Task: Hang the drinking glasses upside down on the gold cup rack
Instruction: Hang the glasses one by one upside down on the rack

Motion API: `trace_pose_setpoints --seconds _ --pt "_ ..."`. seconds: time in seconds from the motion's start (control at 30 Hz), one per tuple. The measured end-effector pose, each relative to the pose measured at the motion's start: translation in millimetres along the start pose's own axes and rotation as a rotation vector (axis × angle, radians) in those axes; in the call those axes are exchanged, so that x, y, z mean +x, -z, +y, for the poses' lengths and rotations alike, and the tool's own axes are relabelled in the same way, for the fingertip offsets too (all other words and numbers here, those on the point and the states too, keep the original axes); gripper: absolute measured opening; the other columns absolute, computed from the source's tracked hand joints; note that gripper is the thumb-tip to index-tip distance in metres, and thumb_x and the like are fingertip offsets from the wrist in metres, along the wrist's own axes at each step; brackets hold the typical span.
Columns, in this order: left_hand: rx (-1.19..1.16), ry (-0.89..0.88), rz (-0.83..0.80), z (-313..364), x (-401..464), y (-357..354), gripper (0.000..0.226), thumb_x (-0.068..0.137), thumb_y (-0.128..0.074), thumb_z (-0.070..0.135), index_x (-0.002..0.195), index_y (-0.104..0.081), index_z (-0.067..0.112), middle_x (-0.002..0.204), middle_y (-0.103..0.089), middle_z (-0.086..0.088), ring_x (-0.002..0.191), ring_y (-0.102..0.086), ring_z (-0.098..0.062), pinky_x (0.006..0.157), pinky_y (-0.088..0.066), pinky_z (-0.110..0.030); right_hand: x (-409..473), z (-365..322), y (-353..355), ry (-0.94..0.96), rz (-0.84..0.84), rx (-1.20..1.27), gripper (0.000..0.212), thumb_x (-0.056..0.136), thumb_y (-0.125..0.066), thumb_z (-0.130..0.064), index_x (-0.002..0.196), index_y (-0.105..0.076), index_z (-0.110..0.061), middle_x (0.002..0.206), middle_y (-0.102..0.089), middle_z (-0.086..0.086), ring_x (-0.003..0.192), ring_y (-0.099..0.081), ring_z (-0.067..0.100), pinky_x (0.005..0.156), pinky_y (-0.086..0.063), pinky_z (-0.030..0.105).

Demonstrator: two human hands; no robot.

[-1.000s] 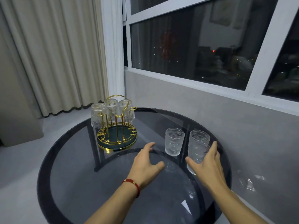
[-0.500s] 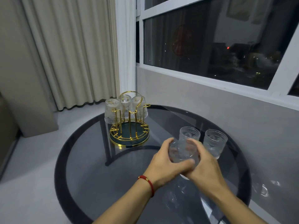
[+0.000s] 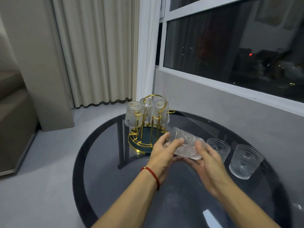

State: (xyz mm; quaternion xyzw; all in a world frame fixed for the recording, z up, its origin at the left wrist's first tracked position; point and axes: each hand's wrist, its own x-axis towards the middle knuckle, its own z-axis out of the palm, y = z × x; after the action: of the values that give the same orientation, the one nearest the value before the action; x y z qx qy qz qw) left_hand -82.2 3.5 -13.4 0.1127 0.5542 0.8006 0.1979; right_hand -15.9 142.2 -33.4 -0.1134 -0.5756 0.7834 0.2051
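The gold cup rack [image 3: 148, 129] with a dark green base stands at the far side of the round glass table [image 3: 102, 178]. Three clear embossed glasses hang upside down on it, the left one [image 3: 133, 116] nearest the edge. A fourth embossed glass [image 3: 185, 142] lies tilted on its side in the air, just right of the rack's base. My left hand [image 3: 162, 151] grips its left end and my right hand [image 3: 209, 159] cups its right end. Two more glasses stand upright on the table: one [image 3: 218, 148] partly behind my right hand, one [image 3: 245, 161] farther right.
Beige curtains [image 3: 92, 51] hang behind the table. A dark window [image 3: 230, 38] and a grey wall run along the right. A sofa edge [image 3: 14, 122] shows at the left. The table's rim passes close to the right-hand glass.
The glass, lifted off the table between both hands, has been carried left toward the rack and tipped onto its side. My view has shifted right and closer.
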Motion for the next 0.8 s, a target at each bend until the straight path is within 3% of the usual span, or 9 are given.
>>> trace_pose_setpoints --seconds 0.07,0.1,0.2,0.33,0.43,0.53,0.8 --pt "0.241 -0.092 0.029 1.0 4.0 14.8 0.084 0.079 -0.069 0.067 0.148 -0.045 0.025 0.136 -0.06 0.001 0.12 -0.061 -0.014 0.098 -0.053 -0.036 11.2 -11.6 -5.2 0.08 0.144 -0.027 0.043 0.098 -0.069 -0.028 0.137 -0.063 -0.011 0.133 -0.073 0.015 0.118 -0.074 0.03 0.092 -0.062 0.043" --pt "0.406 -0.154 0.067 -0.3 8.5 26.7 0.086 0.078 -0.056 0.077 0.147 -0.047 0.028 0.14 -0.056 0.002 0.126 -0.053 -0.014 0.103 -0.046 -0.036 20.9 -17.5 -8.6 0.122 0.22 -0.099 0.05 0.096 -0.073 -0.026 0.142 -0.059 -0.014 0.138 -0.069 0.012 0.121 -0.072 0.029 0.096 -0.061 0.044" --pt "0.742 -0.235 0.184 -10.8 16.5 60.4 0.074 0.086 -0.036 0.07 0.144 -0.051 0.026 0.147 -0.05 0.0 0.139 -0.039 -0.019 0.114 -0.036 -0.046 41.3 -40.7 -13.7 0.212 0.352 -0.324 0.069 0.091 -0.08 -0.029 0.152 -0.05 -0.018 0.151 -0.058 0.005 0.134 -0.06 0.027 0.111 -0.051 0.053" --pt "1.084 -0.253 0.145 -34.9 30.6 87.6 0.07 0.091 -0.03 0.065 0.152 -0.04 0.033 0.166 -0.029 0.002 0.155 -0.01 -0.018 0.125 -0.016 -0.051 73.3 -58.0 -34.9 0.299 0.409 -0.536 0.076 0.084 -0.085 -0.039 0.15 -0.053 -0.02 0.152 -0.058 0.005 0.132 -0.056 0.018 0.106 -0.047 0.035" --pt "1.351 -0.262 0.091 -54.3 34.5 94.6 0.069 0.095 -0.034 0.063 0.159 -0.022 0.038 0.171 -0.008 0.005 0.156 0.009 -0.016 0.125 -0.005 -0.051 96.0 -65.6 -55.6 0.338 0.391 -0.635 0.086 0.081 -0.087 -0.042 0.154 -0.05 -0.014 0.156 -0.056 0.008 0.138 -0.055 0.024 0.107 -0.045 0.036" --pt "1.455 -0.275 0.113 -64.0 37.2 94.9 0.075 0.093 -0.034 0.064 0.16 -0.012 0.038 0.172 0.0 0.004 0.155 0.017 -0.017 0.125 -0.002 -0.051 111.7 -68.9 -71.5 0.384 0.364 -0.749 0.09 0.077 -0.089 -0.045 0.153 -0.052 -0.013 0.154 -0.059 0.009 0.141 -0.054 0.029 0.111 -0.046 0.044" --pt "1.484 -0.286 0.14 -68.0 39.1 95.1 0.076 0.092 -0.034 0.064 0.16 -0.013 0.037 0.172 -0.001 0.004 0.155 0.017 -0.017 0.125 -0.002 -0.05 129.0 -64.3 -93.4 0.432 0.3 -0.965 0.086 0.077 -0.089 -0.042 0.148 -0.057 -0.006 0.144 -0.066 0.016 0.132 -0.061 0.034 0.106 -0.054 0.049"
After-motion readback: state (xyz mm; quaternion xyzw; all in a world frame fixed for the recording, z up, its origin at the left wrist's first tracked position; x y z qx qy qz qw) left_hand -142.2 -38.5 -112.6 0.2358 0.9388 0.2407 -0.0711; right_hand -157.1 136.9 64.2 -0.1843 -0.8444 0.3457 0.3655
